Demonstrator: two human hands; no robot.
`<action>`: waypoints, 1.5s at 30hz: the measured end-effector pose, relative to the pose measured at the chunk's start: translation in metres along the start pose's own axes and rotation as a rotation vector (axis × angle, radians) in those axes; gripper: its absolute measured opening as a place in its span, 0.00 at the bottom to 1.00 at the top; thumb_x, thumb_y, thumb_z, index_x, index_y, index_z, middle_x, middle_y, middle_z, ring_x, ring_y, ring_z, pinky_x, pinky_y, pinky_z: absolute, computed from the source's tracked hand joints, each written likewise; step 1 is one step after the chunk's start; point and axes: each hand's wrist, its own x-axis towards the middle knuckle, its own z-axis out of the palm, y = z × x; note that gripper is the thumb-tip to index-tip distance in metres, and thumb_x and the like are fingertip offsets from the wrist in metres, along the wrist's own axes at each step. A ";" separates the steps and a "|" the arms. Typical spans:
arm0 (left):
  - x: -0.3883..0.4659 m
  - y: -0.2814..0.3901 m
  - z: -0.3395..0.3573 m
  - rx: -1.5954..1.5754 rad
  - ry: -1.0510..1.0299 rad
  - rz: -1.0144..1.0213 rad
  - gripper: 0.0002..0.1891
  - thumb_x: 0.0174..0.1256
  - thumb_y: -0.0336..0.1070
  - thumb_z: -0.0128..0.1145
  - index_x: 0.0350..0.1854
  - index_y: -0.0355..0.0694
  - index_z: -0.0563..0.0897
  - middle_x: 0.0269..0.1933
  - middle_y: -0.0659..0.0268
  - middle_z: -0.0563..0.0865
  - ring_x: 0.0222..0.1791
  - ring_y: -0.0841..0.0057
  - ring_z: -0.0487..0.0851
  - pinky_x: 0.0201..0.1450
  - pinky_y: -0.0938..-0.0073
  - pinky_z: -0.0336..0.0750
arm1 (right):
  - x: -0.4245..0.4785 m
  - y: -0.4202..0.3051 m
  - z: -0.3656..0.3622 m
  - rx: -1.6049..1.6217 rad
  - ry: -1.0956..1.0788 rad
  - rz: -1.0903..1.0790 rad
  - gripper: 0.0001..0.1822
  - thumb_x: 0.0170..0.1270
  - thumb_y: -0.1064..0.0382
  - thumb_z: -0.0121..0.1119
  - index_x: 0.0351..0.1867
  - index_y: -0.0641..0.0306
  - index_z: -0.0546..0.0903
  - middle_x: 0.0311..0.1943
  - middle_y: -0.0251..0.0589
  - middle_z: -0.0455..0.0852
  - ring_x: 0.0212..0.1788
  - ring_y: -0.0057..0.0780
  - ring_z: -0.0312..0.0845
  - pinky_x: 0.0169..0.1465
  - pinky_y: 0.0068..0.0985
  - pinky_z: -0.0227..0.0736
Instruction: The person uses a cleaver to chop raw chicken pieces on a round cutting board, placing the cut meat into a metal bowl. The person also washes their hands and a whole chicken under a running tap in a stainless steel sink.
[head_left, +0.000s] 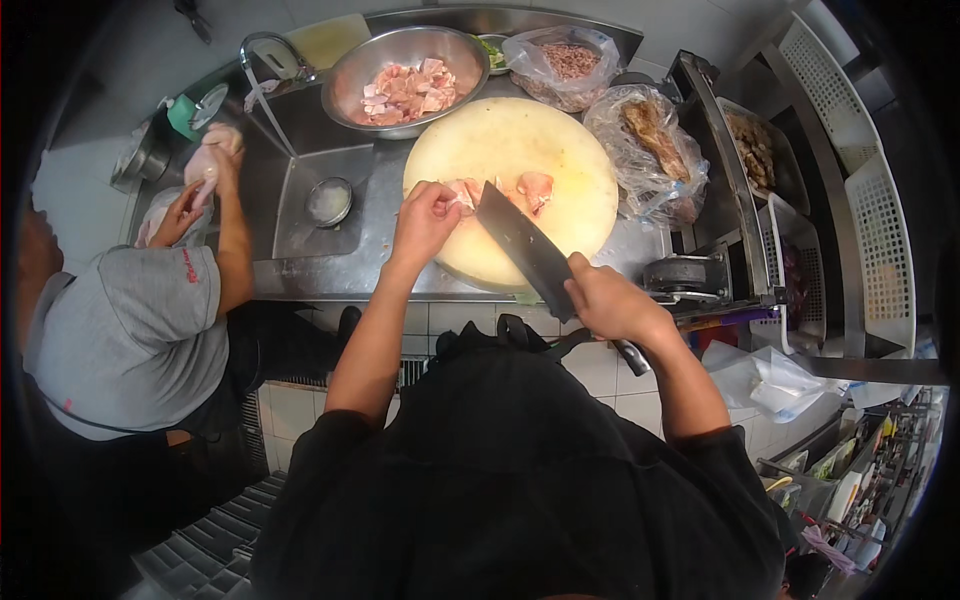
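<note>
On the round cutting board (517, 131) lie pieces of raw poultry meat. My left hand (429, 217) pinches one piece of raw meat (466, 193) at the left part of the board. My right hand (609, 296) grips the handle of a cleaver (529, 255), whose blade slants across the board with its front corner close beside that piece. Another piece of raw meat (535, 189) rests on the board to the right of the blade. Behind the board stands a metal bowl (337, 94) holding many cut pieces of raw meat.
A co-worker (135, 330) at the left handles raw poultry beside a sink (315, 232) with a running faucet (259, 45) and a small bowl (328, 201). A bag of minced meat (570, 64) and a plastic bag with meat (652, 150) lie right of the board, near a metal rack (731, 180).
</note>
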 end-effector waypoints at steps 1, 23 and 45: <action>0.000 0.000 0.000 -0.040 -0.001 -0.018 0.08 0.59 0.28 0.68 0.39 0.35 0.83 0.38 0.60 0.83 0.33 0.72 0.84 0.39 0.72 0.81 | -0.001 0.001 0.001 -0.007 0.124 -0.050 0.11 0.75 0.65 0.47 0.45 0.75 0.67 0.25 0.69 0.82 0.34 0.67 0.81 0.42 0.55 0.72; -0.008 -0.001 0.009 0.194 -0.024 0.186 0.20 0.63 0.29 0.63 0.57 0.38 0.76 0.53 0.53 0.79 0.56 0.51 0.78 0.61 0.58 0.74 | 0.040 -0.018 0.030 -0.091 0.064 0.078 0.12 0.66 0.71 0.50 0.49 0.75 0.69 0.37 0.70 0.85 0.44 0.65 0.84 0.50 0.50 0.77; 0.007 0.013 -0.026 0.243 -0.206 0.188 0.10 0.53 0.31 0.63 0.39 0.39 0.86 0.42 0.60 0.85 0.47 0.57 0.81 0.55 0.60 0.76 | 0.045 -0.040 0.019 -0.022 0.445 -0.081 0.13 0.67 0.71 0.50 0.50 0.75 0.67 0.26 0.66 0.84 0.31 0.66 0.83 0.38 0.55 0.75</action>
